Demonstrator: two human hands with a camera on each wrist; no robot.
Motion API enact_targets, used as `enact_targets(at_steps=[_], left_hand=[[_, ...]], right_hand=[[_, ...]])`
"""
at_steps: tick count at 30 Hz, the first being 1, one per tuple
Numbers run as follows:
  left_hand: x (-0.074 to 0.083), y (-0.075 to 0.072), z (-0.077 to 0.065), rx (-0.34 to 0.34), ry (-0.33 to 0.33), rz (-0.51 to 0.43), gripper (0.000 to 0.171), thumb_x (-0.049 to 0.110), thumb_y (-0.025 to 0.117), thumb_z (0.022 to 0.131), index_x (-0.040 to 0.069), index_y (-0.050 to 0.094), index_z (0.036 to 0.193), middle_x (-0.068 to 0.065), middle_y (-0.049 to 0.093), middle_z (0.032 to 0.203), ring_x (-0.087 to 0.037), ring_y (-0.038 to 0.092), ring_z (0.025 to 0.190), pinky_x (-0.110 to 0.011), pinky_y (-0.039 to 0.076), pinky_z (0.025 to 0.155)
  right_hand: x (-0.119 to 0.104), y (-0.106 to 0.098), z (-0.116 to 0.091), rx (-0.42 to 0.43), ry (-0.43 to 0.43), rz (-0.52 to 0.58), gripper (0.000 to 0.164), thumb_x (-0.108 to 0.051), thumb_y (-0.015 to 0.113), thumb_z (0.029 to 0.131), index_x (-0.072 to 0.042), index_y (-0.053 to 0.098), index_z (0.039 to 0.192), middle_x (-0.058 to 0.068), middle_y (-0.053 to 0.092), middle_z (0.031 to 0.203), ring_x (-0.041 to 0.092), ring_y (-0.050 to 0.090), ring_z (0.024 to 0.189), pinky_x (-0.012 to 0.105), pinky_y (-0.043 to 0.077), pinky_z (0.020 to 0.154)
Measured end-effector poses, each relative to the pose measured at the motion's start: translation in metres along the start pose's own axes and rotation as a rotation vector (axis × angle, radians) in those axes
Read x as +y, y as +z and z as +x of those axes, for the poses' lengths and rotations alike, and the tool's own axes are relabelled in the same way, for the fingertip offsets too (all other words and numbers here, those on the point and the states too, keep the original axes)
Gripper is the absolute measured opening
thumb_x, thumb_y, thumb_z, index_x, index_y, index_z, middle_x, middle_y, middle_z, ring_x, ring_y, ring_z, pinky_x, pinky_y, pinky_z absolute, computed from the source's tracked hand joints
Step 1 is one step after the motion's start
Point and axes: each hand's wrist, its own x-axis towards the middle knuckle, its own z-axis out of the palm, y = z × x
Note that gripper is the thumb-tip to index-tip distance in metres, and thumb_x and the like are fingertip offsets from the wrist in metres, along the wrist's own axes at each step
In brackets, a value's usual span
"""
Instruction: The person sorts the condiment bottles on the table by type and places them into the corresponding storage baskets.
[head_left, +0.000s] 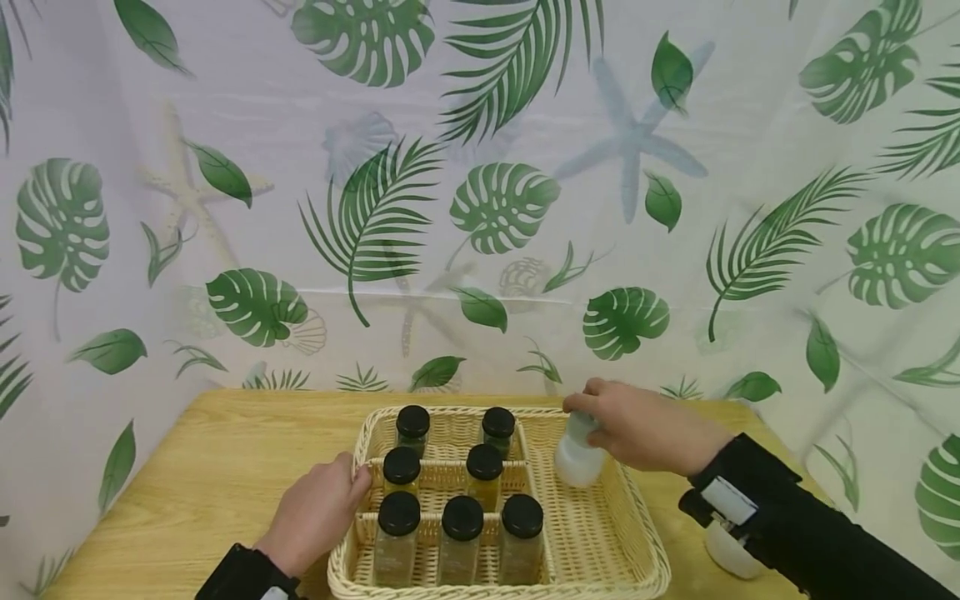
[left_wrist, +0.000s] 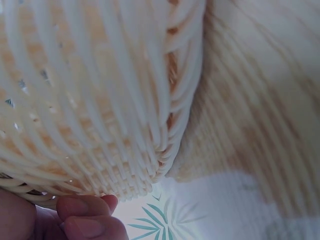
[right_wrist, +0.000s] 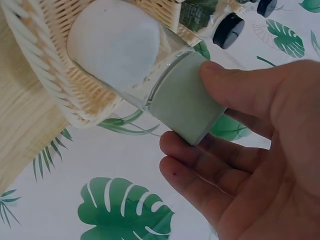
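My right hand (head_left: pixel 648 423) pinches the pale green lid (right_wrist: pixel 187 97) of a clear jar with white contents (head_left: pixel 579 463). The jar is tilted over the long right compartment of a wicker basket (head_left: pixel 654 546); whether it touches the bottom I cannot tell. On the basket's left side, my left hand (head_left: pixel 318 507) holds the rim, its fingertips (left_wrist: pixel 87 226) curled against the weave in the left wrist view. Several black-lidded jars (head_left: pixel 459 546) stand in the three left compartments: three in the front one, two in the middle, two at the back.
Partly hidden by my right sleeve, a white object (head_left: pixel 731 552) stands on the wooden table (head_left: pixel 187 492) right of the basket. Behind the table hangs a white cloth with green leaf prints (head_left: pixel 502 208).
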Motion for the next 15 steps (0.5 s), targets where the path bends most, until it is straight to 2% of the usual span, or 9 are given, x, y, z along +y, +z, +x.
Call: enact_targets(at_steps=[6,15], left_hand=[[0.001,0.001,0.001,-0.007,-0.002,0.005,0.032,0.029,0.042,0.107,0.007,0.054,0.088,-0.001,0.037,0.059,-0.016,0.035,0.048,-0.031,0.027,0.051],[-0.002,0.001,0.001,-0.018,-0.005,-0.006,0.031,0.029,0.041,0.108,0.007,0.053,0.089,0.0,0.034,0.058,-0.015,0.031,0.048,-0.031,0.024,0.051]], right_hand=[[0.004,0.014,-0.001,0.009,-0.001,-0.013,0.043,-0.008,0.079,0.085,-0.01,0.066,0.125,0.006,0.064,0.104,0.02,0.065,0.092,0.036,0.057,0.077],[0.007,0.024,0.001,0.032,-0.017,-0.008,0.042,-0.008,0.08,0.083,-0.009,0.067,0.123,0.005,0.062,0.1,0.018,0.062,0.09,0.034,0.056,0.075]])
